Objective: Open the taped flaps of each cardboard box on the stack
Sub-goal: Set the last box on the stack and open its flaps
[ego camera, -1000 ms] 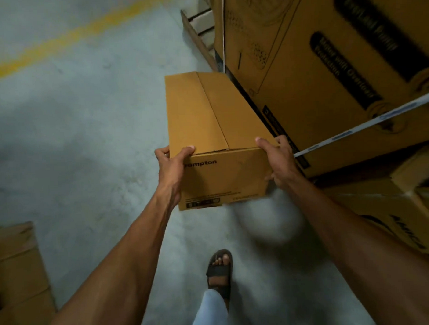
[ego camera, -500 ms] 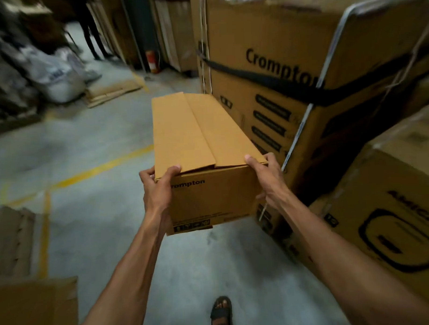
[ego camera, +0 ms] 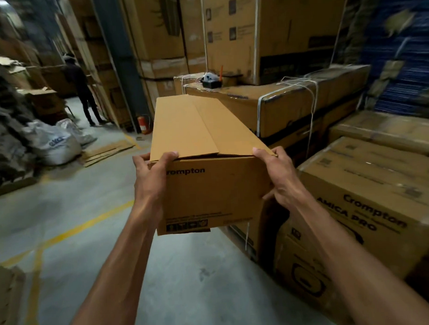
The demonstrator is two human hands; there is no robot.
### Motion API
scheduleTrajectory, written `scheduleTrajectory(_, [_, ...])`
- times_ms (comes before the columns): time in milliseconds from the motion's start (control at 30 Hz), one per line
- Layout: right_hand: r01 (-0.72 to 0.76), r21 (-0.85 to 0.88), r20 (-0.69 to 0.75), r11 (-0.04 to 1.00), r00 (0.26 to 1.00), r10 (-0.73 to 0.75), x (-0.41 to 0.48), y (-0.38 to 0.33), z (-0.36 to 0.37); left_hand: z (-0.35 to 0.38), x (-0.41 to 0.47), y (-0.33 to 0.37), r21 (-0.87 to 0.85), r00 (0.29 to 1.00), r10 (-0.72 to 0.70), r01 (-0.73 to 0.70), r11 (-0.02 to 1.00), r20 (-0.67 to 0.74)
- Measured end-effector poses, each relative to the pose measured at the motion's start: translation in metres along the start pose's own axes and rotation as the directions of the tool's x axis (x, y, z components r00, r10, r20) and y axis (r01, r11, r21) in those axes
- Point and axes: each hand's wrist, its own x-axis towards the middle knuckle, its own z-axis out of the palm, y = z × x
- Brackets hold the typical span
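Observation:
I hold a long brown cardboard box (ego camera: 203, 138) marked "Crompton" in the air at chest height, its near end toward me. Its top flaps lie flat and overlap, with no tape visible on them. My left hand (ego camera: 151, 179) grips the near left corner, thumb on the top flap. My right hand (ego camera: 277, 177) grips the near right corner, fingers under the side. To the right stands a stack of larger Crompton boxes (ego camera: 370, 200), some bound with white strapping (ego camera: 312, 103).
A strapped long box (ego camera: 291, 99) behind carries a small dark tool (ego camera: 211, 80). Tall cartons rise at the back. A person (ego camera: 80, 89) stands far left down the aisle. White sacks (ego camera: 54, 143), flat cardboard and a red extinguisher (ego camera: 142, 124) sit on the grey floor with yellow lines.
I have lifted the box from near the floor to chest height, and my view has tilted up from the floor to the aisle and the stacks. My grip is unchanged.

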Motion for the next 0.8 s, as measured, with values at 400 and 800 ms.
scheduleTrajectory(400, [0.139, 0.053, -0.205, 0.989, 0.971, -0.126, -0.069, -0.055, -0.103, 0.050, -0.072, 0.067, -0.088, 0.969, 0.170, -0.156, 0.984, 0.177])
scheduleTrajectory(800, [0.160, -0.040, -0.314, 0.986, 0.935, -0.164, -0.126, -0.076, -0.181, 0.073, -0.122, 0.102, -0.169, 0.901, 0.287, -0.243, 0.955, 0.325])
